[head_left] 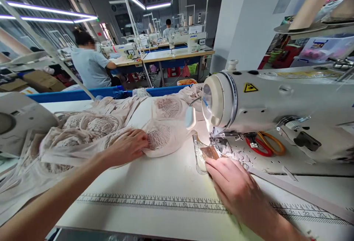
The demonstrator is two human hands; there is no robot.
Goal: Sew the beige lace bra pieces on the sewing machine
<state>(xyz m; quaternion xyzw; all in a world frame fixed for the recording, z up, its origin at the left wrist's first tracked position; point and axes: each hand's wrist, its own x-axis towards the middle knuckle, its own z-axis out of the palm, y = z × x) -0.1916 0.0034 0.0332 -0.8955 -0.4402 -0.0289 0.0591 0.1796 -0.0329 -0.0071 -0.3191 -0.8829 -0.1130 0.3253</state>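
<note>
My left hand (129, 145) has its fingers closed on the edge of a pale pink lace bra (159, 138), which lies flat and stretches toward the needle area of a white sewing machine (265, 104). My right hand (232, 178) rests by the machine's metal plate (200, 156), fingers together and bent. The fingertips touch a brown piece (210, 152) just in front of the presser foot (218, 141); whatever they may pinch is hidden. A pale strip of tape (298, 193) runs from the right edge toward the foot, passing behind my right hand.
More lace pieces (88, 123) are heaped on the left. Scissors with red and orange handles (265, 145) lie under the machine arm, near fabric scraps (240, 156). A printed ruler (155, 202) crosses the front of the table. Beyond, a person (91, 60) sits at another machine.
</note>
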